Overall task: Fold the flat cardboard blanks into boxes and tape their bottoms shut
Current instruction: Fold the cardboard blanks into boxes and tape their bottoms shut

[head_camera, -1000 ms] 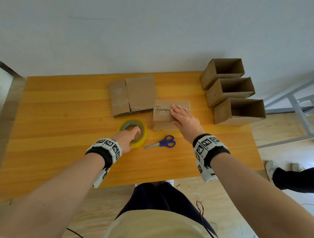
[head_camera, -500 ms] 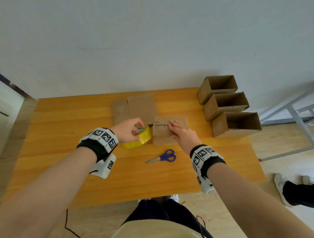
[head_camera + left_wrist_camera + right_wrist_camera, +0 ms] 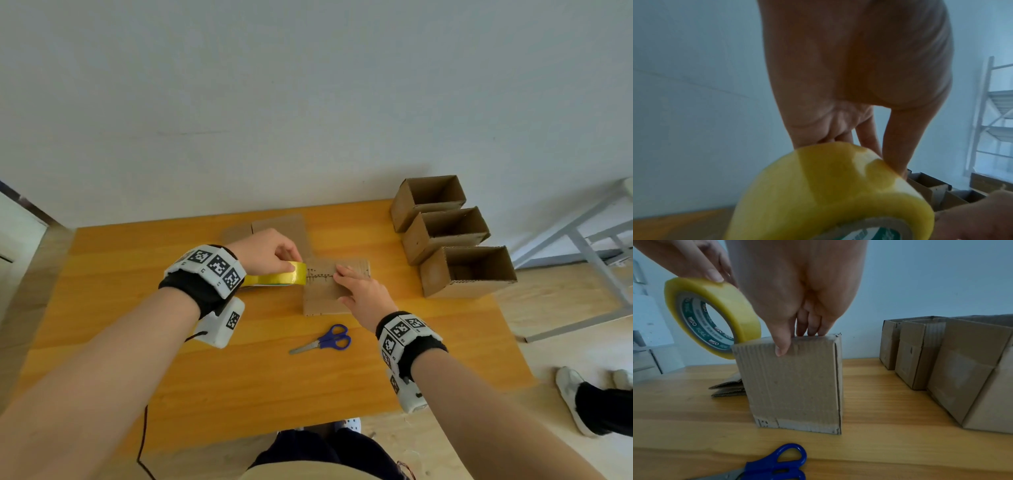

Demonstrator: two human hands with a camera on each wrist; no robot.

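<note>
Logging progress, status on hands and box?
Left hand grips tape roll at box edge. Right hand holds flaps shut. Scissors lie clear.

We cannot see the flat blanks (image 3: pixel 274 228) whole, since the left hand (image 3: pixel 265 251) covers much of them. The scissors (image 3: pixel 774 464) are cut off by the right wrist picture's lower edge, and the tape roll's (image 3: pixel 830 194) core print is blurred.

Four boxes (image 3: pixel 337 291), one tape roll (image 3: pixel 274 275), one scissors (image 3: pixel 325 341), a flat blank stack (image 3: pixel 274 228).
</note>
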